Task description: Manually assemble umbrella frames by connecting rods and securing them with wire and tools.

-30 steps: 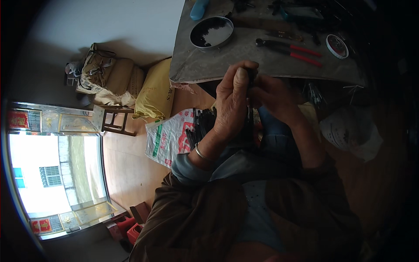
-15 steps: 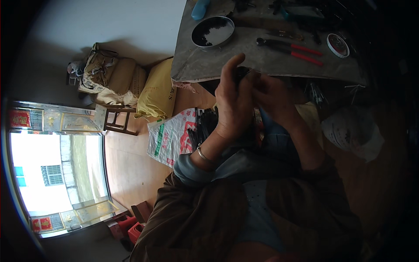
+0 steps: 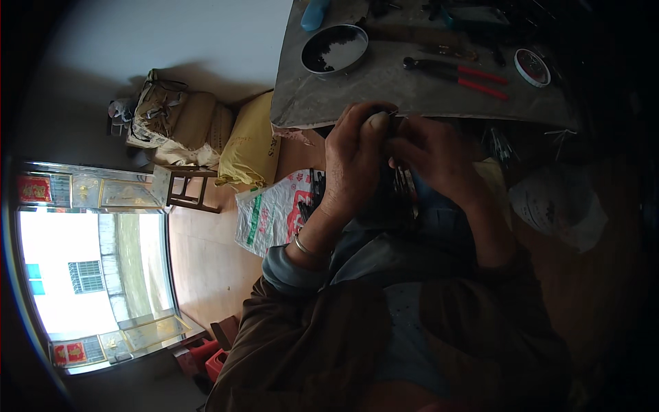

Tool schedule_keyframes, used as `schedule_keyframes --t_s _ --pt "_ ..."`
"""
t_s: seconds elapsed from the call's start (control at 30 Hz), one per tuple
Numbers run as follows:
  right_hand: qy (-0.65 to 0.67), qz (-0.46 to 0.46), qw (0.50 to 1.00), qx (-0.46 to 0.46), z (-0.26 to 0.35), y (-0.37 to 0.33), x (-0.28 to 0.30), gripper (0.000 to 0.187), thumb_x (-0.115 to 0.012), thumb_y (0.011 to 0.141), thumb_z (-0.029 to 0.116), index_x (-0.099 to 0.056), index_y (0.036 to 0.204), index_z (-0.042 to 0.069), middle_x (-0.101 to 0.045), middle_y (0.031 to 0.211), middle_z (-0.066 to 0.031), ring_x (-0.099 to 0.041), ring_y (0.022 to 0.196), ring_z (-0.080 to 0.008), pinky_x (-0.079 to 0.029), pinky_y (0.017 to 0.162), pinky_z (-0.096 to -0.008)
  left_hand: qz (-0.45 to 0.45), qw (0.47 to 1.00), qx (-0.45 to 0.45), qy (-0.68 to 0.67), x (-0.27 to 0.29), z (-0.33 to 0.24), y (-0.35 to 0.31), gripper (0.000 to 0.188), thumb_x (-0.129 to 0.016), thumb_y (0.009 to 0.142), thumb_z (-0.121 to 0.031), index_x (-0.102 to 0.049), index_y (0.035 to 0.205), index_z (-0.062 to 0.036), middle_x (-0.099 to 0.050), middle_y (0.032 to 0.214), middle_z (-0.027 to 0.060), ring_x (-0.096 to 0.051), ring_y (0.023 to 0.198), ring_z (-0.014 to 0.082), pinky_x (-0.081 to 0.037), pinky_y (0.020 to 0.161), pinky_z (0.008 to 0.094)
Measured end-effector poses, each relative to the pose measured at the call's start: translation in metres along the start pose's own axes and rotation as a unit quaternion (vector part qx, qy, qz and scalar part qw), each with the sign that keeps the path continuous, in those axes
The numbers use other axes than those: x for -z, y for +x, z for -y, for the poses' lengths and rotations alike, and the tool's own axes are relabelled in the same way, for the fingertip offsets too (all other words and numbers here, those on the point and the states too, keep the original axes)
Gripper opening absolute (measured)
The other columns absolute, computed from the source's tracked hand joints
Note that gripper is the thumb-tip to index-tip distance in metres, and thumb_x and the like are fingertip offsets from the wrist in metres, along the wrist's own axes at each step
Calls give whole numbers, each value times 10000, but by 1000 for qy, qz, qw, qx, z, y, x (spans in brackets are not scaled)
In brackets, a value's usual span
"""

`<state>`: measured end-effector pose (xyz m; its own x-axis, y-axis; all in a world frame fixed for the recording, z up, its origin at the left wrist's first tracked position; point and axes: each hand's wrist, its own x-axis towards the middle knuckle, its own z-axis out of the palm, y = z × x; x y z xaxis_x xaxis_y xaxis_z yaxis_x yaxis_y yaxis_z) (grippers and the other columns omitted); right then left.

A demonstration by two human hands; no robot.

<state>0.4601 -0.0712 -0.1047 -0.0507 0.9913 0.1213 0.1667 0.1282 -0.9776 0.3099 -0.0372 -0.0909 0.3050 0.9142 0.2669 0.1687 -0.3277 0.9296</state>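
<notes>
My left hand (image 3: 357,154) is raised in front of the table's near edge, its fingers curled round with the thumb on top. What it grips is dark and mostly hidden. Close against it, my right hand (image 3: 436,158) has its fingers bent and pinched together; anything between them is too small or covered to name. Beneath the hands, a bundle of thin black rods (image 3: 317,184) lies over a white printed sack (image 3: 271,216). On the table (image 3: 384,93) are a round metal bowl (image 3: 366,51) with small black pieces and red-handled pliers (image 3: 483,89).
A round white-rimmed dish (image 3: 533,67) and a blue object (image 3: 314,14) lie on the table. Beyond my left arm stand a wooden stool (image 3: 192,191), a yellow sack (image 3: 247,144) and stacked brown sacks (image 3: 199,120). A clear plastic bag (image 3: 559,209) hangs or lies at the right.
My left thumb and fingers, earlier pointing up, have folded down, and that hand has shifted slightly left. The right hand stays close beside it, with its fingers a little lower.
</notes>
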Motion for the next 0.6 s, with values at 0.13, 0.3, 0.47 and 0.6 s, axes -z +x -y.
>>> schedule_keyframes --t_s 0.13,0.3,0.47,0.6 --pt "3 22 1000 1 -8 0 5 275 -657 875 269 -595 790 15 -600 621 -45 -595 573 -113 -449 535 -271 8 999 -32 -18 1 5 -1 226 -476 969 -166 -587 1065 6 -611 921 116 -614 832 180 -486 741 301" --pt "61 43 997 -32 -38 0 2 253 -600 923 250 -590 819 20 -568 659 -9 -557 610 -72 -441 569 -238 -4 999 -36 -41 7 6 -1 241 -476 982 -208 -571 1062 -1 -612 935 109 -600 839 159 -480 751 294" --pt "63 72 995 -11 -45 -8 -8 227 -551 961 230 -592 863 30 -553 725 17 -531 695 -42 -434 634 -222 60 994 15 -92 14 1 -1 319 -507 980 -300 -561 1079 -1 -603 946 67 -563 876 131 -463 782 276" --pt "107 67 991 -34 -44 -14 -14 243 -560 954 220 -569 804 30 -515 663 22 -479 622 -45 -390 573 -228 163 979 15 -121 33 8 10 365 -511 974 -355 -557 1089 -12 -594 943 46 -546 897 126 -444 810 270"
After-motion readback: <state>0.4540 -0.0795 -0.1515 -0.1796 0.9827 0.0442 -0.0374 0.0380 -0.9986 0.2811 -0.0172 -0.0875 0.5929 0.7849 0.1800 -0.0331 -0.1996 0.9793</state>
